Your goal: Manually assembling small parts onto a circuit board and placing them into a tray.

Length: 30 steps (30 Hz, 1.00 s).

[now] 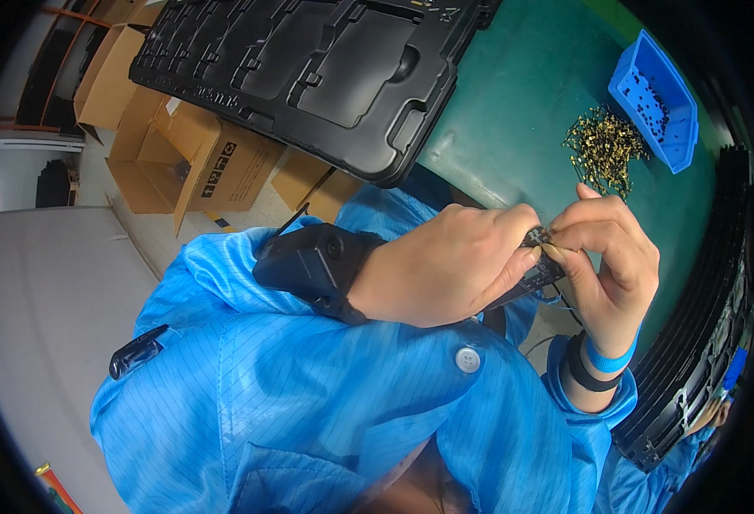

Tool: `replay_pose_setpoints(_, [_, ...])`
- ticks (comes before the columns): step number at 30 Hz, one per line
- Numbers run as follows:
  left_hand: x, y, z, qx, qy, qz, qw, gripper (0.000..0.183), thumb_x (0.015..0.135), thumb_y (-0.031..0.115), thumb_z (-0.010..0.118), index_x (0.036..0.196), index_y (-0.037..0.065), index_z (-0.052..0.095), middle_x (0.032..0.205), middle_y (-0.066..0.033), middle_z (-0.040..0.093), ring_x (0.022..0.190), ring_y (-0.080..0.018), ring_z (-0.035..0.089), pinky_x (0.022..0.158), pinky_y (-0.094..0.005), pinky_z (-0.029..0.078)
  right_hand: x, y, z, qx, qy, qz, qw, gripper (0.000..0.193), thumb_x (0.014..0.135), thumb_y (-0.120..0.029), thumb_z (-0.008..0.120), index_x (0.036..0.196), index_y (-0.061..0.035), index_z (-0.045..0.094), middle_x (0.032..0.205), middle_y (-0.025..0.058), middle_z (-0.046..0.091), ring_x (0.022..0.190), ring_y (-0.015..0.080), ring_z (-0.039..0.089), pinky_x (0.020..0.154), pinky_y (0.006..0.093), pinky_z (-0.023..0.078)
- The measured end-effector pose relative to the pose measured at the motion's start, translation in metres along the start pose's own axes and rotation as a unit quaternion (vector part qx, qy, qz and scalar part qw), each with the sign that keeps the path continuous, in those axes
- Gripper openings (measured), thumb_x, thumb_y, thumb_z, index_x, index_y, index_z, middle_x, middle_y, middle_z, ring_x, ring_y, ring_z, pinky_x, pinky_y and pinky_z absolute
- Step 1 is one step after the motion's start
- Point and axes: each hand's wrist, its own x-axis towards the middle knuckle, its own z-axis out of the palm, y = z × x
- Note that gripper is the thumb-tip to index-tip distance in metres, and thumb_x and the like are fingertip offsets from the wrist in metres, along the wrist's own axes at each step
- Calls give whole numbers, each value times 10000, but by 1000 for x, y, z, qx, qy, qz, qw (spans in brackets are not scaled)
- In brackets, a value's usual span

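Observation:
My left hand is closed around a small, dark, flat part with pale specks, which looks like a circuit board; its lower portion shows below the fingertips. Thumb and forefinger of my right hand pinch together at the part's upper end, touching it. Whatever lies between those fingertips is too small to make out. Just beyond the right hand, a loose heap of small gold and black pieces lies on the green tabletop. Behind it stands a tilted blue bin with small black bits inside.
A large black moulded tray covers the table's left part. Open cardboard boxes stand on the floor at left. Stacked black trays line the right side, with another person's hand and blue sleeve past them.

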Motion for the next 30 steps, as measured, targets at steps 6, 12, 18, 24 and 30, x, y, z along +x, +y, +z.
replay_pose_setpoints(6, [-1, 0, 1, 1, -1, 1, 1000, 178, 843, 134, 486, 901, -31, 451, 693, -190, 525, 635, -369, 534, 534, -405, 406, 0, -1, 0, 7, 1, -4, 1000, 147, 586, 20, 666, 706, -19, 589, 720, 77, 588, 707, 211, 588, 827, 406, 451])
replay_pose_setpoints(12, [-2, 0, 1, -5, -6, 3, 1000, 161, 841, 121, 481, 898, -27, 456, 706, -182, 532, 638, -359, 542, 543, -394, 415, -1, -3, -1, 5, 0, -3, 1000, 141, 584, 7, 672, 698, -18, 592, 720, 73, 593, 711, 213, 590, 839, 413, 446])
replay_pose_setpoints(18, [-3, -1, 3, 3, 4, 11, 1000, 153, 836, 115, 483, 890, -26, 460, 707, -181, 533, 641, -357, 543, 544, -394, 416, -2, -3, 0, -1, 1, -12, 1000, 142, 583, 3, 673, 697, -21, 592, 722, 72, 595, 713, 214, 590, 848, 412, 440])
replay_pose_setpoints(24, [1, 1, 0, -12, 2, -4, 1000, 176, 846, 144, 483, 895, -23, 459, 710, -199, 523, 657, -378, 531, 548, -405, 403, -2, 4, 0, 68, -2, 26, 997, 123, 627, 25, 657, 720, -15, 586, 743, 81, 588, 711, 201, 577, 764, 348, 456])
replay_pose_setpoints(30, [5, -3, -3, -57, -37, 7, 998, 205, 865, 184, 469, 903, -17, 451, 720, -203, 520, 678, -387, 526, 555, -409, 388, -6, 11, 2, 285, -4, 148, 947, 56, 714, 8, 623, 753, -9, 586, 805, 72, 577, 758, 157, 541, 686, 260, 417])
